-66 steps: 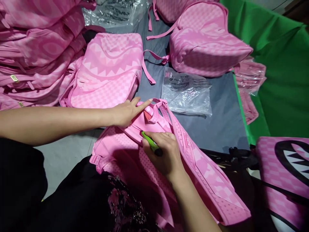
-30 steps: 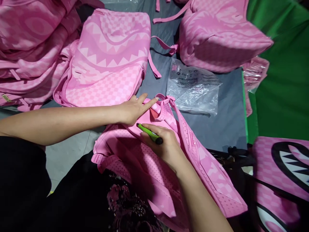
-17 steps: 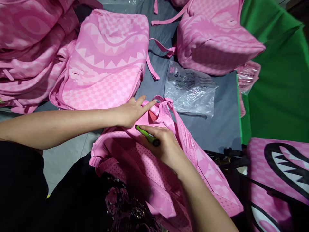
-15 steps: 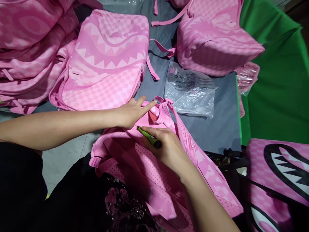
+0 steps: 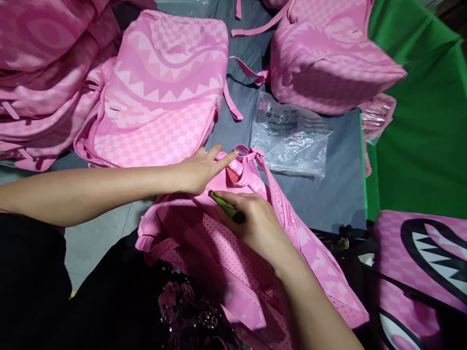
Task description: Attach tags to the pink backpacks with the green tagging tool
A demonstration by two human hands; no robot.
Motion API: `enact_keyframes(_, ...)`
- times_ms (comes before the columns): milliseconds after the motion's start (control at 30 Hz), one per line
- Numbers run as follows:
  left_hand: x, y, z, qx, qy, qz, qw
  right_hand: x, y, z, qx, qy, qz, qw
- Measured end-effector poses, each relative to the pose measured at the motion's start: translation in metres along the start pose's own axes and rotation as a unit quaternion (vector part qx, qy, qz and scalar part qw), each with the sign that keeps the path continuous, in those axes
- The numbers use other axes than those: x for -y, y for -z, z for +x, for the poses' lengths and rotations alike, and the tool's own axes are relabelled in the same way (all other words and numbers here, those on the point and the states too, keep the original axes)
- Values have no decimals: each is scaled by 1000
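A pink backpack [image 5: 215, 238] with dotted padding and straps lies across my lap and the table's near edge. On its top edge rests my left hand [image 5: 200, 170], fingers spread, close to the carry loop and a red patch. My right hand [image 5: 251, 214] is closed around a small green tool with black ends [image 5: 228, 208], whose exact kind I cannot make out. The tool's tip points at the backpack's top seam, just below my left hand. My right palm hides part of the back panel.
Another pink checkered backpack [image 5: 168, 92] lies flat beyond my left arm, with a pile of pink backpacks [image 5: 44, 87] at far left. At the back right stands a further backpack [image 5: 328, 63]. A clear plastic bag [image 5: 292, 138] lies on the grey table [image 5: 335, 189]. Green cloth [image 5: 419, 146] borders the right.
The view has shifted very slightly. Both hands, the green tool and the backpack keep nearly the same positions.
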State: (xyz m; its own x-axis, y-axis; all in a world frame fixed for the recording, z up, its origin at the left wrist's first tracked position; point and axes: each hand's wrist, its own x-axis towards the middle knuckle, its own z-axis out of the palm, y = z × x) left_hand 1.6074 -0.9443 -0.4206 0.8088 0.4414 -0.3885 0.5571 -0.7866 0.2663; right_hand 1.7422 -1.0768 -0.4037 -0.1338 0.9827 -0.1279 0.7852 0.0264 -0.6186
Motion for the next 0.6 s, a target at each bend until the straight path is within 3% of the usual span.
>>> enact_keyframes(133,0,0,0,9,3,0,1000,-3,-1,1,24,-3,46,999)
enact_keyframes(367,3,-3,6,-1,-2,-12,1000,-6,-3,1,14,-18,71,997)
enact_keyframes(467,6,-16,-1,-105,-28,-8,994,-7,-2,-5,7,-29,96,995)
enact_keyframes(600,4,-42,-31,-287,-100,15,953,-11,-4,-19,-55,-51,198,977)
